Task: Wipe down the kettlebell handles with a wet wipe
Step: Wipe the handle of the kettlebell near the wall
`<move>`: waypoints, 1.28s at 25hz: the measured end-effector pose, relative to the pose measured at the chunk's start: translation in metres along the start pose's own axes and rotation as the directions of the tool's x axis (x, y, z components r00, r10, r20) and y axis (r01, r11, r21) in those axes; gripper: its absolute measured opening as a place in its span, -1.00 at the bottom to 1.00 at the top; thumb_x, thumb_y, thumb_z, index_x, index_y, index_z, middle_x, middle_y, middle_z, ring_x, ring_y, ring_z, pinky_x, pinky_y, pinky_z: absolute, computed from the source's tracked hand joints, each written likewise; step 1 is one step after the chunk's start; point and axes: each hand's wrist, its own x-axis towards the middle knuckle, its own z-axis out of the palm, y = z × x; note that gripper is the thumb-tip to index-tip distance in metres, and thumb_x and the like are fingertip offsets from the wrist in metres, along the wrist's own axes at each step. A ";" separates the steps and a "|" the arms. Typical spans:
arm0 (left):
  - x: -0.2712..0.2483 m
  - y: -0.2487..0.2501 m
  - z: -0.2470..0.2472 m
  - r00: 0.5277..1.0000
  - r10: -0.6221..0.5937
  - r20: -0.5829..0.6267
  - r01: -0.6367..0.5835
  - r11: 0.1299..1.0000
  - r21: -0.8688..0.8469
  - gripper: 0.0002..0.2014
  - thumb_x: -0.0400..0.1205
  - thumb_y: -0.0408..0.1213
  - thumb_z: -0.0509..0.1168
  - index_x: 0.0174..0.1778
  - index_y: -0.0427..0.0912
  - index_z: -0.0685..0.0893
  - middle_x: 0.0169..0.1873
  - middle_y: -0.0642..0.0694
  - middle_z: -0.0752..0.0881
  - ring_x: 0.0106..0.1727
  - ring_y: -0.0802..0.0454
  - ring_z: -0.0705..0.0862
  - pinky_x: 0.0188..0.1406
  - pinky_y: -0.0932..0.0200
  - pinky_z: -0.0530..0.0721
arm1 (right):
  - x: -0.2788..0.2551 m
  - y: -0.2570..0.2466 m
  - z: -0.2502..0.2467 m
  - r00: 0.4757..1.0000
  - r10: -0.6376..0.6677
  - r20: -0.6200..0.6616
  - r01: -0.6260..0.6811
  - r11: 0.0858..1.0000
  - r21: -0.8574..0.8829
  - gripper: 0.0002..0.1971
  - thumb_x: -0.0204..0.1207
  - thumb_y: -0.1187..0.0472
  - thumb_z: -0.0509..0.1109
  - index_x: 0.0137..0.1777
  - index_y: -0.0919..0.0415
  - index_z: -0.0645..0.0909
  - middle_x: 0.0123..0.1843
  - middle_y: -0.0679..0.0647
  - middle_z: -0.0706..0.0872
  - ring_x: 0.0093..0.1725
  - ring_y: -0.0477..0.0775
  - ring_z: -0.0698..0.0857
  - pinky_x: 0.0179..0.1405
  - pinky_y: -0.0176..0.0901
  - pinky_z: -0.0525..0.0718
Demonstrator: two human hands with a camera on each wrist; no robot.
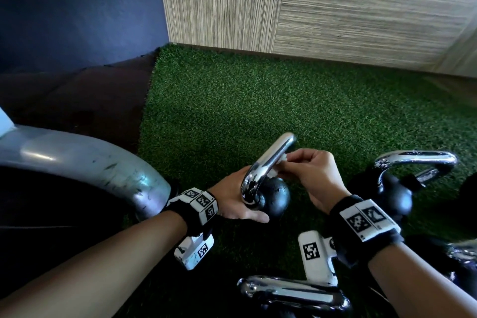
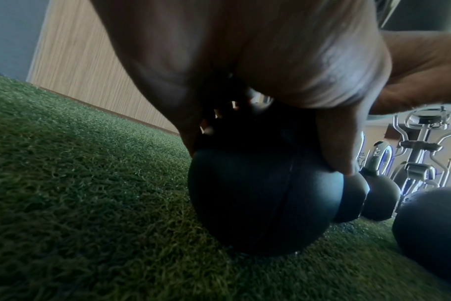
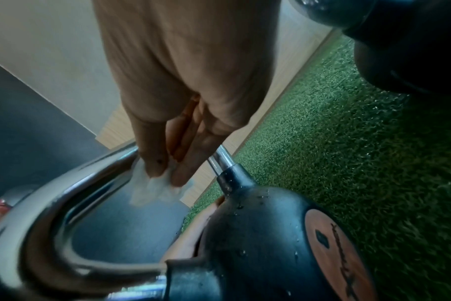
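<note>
The kettlebell (image 1: 273,200) sat at lower centre of the head view on the green turf (image 1: 258,100), its black ball tilted and its chrome handle (image 1: 268,162) slanting up toward the frame's middle. You held the wet wipe (image 3: 154,187), a crumpled white wad, against the inner side of that handle; your right hand (image 1: 313,178) pinched it between thumb and fingertips. Your left hand (image 1: 232,204) cupped the ball from the left, fingers curled under it and the thumb along its near side. Water droplets showed on the ball in the right wrist view. Another kettlebell (image 1: 397,188) stood at right, and a second chrome handle (image 1: 291,292) lay along the bottom edge. A grey machine base (image 1: 85,162) filled the left side.
</note>
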 end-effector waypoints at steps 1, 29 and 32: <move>-0.001 0.000 0.001 1.000 -0.001 0.001 0.001 1.000 0.000 -0.22 0.30 -0.05 0.74 0.38 0.24 0.50 0.19 0.40 0.64 0.27 0.42 0.63 0.38 0.40 0.55 | 0.002 0.001 -0.001 0.997 -0.041 -0.064 0.037 0.997 -0.063 -0.78 0.17 0.43 0.75 -0.35 0.23 0.75 -0.22 0.34 0.86 -0.21 0.29 0.85 -0.04 0.14 0.85; -0.036 0.042 0.005 0.974 -0.040 -0.221 0.077 0.983 0.166 -0.16 0.45 0.21 0.56 0.57 0.00 0.38 0.42 -0.10 0.41 0.45 -0.09 0.49 0.50 -0.13 0.53 | 0.007 -0.015 -0.012 0.941 -0.193 -0.277 -0.013 0.799 -0.601 -0.86 0.35 0.23 0.66 -0.18 0.11 0.75 -0.12 0.07 0.84 -0.12 0.10 0.80 -0.01 -0.11 0.77; -0.035 0.040 0.007 0.959 -0.011 -0.282 0.065 0.981 0.183 -0.30 0.44 0.30 0.51 0.42 0.16 0.43 0.34 -0.03 0.49 0.37 -0.07 0.54 0.36 -0.14 0.63 | 0.008 -0.049 -0.027 0.883 -0.439 -0.167 0.205 0.680 -0.704 -0.85 0.50 0.26 0.58 0.04 0.16 0.75 -0.02 -0.05 0.79 -0.11 0.01 0.78 -0.16 -0.42 0.62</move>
